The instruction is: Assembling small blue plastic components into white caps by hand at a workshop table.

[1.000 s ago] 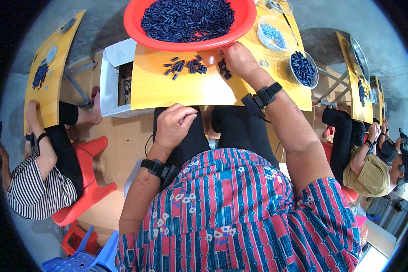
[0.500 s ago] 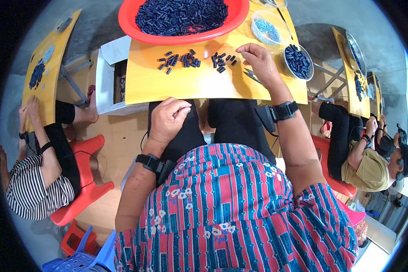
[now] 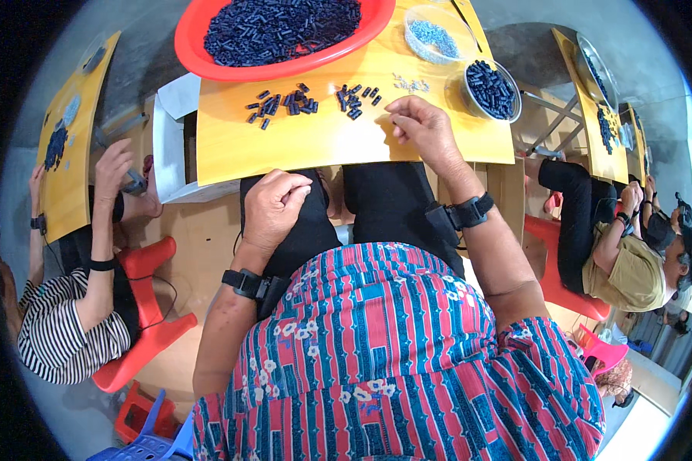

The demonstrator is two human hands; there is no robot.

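Observation:
My left hand (image 3: 273,209) is above my lap just off the table's front edge, thumb pressed to curled fingers; whatever it may hold is hidden. Over the right part of the yellow table (image 3: 238,157), my right hand (image 3: 425,132) has its fingers bent together, and I cannot make out anything in them. Small dark-blue tubular pieces lie left of it in a near pile (image 3: 351,101) and a farther-left pile (image 3: 298,102). Beyond its knuckles is a small scatter of pale, clear-looking bits (image 3: 410,83).
A red basin (image 3: 188,54) heaped with dark pieces stands at the back. To the right are a clear tub of dark pieces (image 3: 490,88) and a clear bowl of light-blue bits (image 3: 432,38). A white box (image 3: 169,146) adjoins the table's left side. People work at tables on both sides.
My right hand has moved left and slightly nearer, covering the snips seen before; the pale bits now show. The table and its contents have shifted left in view. The left-hand neighbour has raised one hand.

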